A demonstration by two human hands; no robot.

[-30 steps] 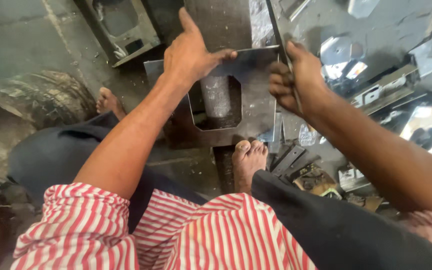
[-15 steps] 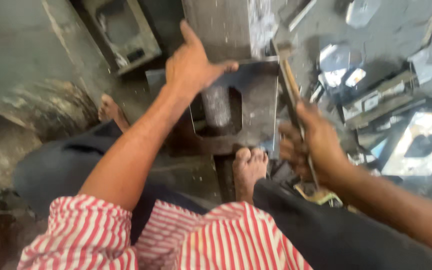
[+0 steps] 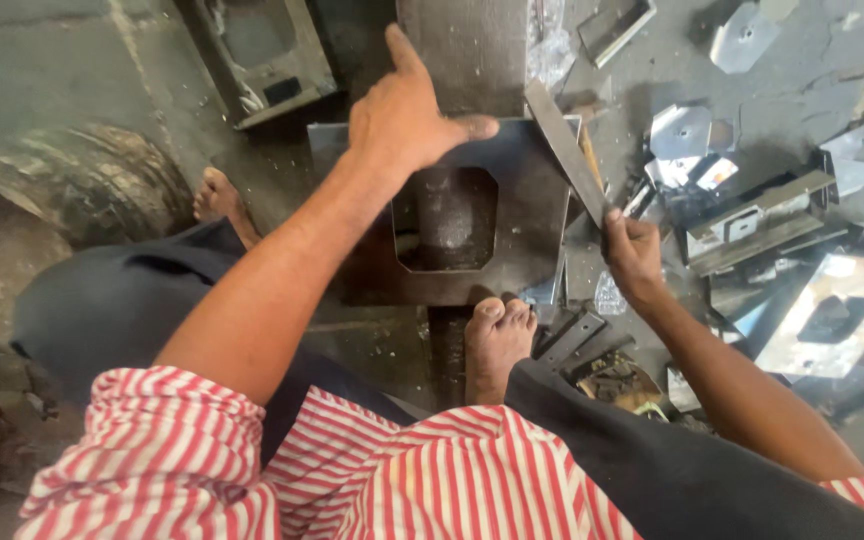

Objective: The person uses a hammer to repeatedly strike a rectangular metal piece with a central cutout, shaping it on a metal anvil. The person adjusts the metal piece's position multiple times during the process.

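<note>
Under your left hand (image 3: 407, 120) lies a dark steel plate (image 3: 527, 215), matt and dull grey, its flat face smooth with a cut-out window in the middle. Through that window shows a rounded metal block (image 3: 452, 215), worn and faintly shiny. Your right hand (image 3: 635, 255) grips a flat metal bar (image 3: 562, 150), grey, matt and slightly scuffed. Beside it the sheet-metal offcuts (image 3: 687, 150) look bright and glossy, catching light like mirrors. The floor (image 3: 812, 80) is rough grey concrete, cracked and dusty. Your shirt (image 3: 432, 480) is soft striped cloth, red on white, and your trousers (image 3: 102, 300) are dark matt fabric.
</note>
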